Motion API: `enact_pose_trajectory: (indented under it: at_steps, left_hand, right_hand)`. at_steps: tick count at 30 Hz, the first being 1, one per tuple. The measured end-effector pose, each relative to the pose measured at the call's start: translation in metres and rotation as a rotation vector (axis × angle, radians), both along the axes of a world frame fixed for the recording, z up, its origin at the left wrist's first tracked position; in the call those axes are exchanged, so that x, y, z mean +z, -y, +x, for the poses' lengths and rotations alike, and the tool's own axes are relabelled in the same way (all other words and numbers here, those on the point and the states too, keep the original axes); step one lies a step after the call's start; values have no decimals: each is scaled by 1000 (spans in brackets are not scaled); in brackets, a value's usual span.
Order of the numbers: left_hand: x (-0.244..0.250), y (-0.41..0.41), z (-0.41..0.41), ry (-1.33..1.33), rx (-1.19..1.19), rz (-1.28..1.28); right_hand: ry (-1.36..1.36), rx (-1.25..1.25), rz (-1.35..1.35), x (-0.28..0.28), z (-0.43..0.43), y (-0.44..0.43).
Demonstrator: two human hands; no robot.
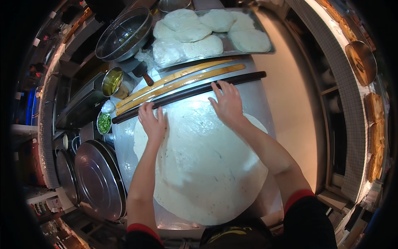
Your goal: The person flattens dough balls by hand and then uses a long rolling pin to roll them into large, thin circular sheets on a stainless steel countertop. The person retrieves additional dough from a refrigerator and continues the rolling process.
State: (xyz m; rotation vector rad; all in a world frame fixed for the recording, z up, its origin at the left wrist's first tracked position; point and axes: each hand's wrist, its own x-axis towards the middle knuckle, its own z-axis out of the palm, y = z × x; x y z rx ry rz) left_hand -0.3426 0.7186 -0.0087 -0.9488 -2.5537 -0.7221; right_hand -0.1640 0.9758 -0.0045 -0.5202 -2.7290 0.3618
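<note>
A large round sheet of rolled-out dough (208, 168) covers much of the metal worktop (124, 149) before me. Across its far edge lies a long dark rolling pin (186, 94). My left hand (153, 122) rests at the pin's near side toward its left part, fingers apart. My right hand (227, 101) touches the pin farther right with its fingertips, fingers spread. Neither hand is closed around the pin. Two long light wooden sticks (183, 81) lie just beyond it, beside a scraper with a wooden handle (145, 74).
A metal tray (228, 48) of dough pieces (203, 45) stands at the back. On the left are a wire-handled metal bowl (124, 35), an oil container (113, 84), chopped green onion (104, 122) and large round metal lids (99, 180). A counter with baked flatbreads (375, 133) runs along the right.
</note>
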Motion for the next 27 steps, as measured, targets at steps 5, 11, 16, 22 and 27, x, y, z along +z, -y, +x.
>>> enact_pose_trajectory:
  at_steps: [5, 11, 16, 22, 27]
  left_hand:
    - [-28, 16, 80, 135, -289, -393]
    - [-33, 16, 50, 44, -202, -372]
    - [-26, 54, 50, 191, -52, -545]
    - [-32, 90, 48, 194, -10, -409]
    - [-29, 159, 87, 246, 60, -550]
  right_hand:
    - [137, 308, -71, -19, 18, 88]
    - [148, 128, -23, -38, -7, 91]
    - [206, 58, -30, -37, 11, 81]
    - [230, 12, 26, -32, 18, 76]
    - [434, -135, 37, -32, 79, 72]
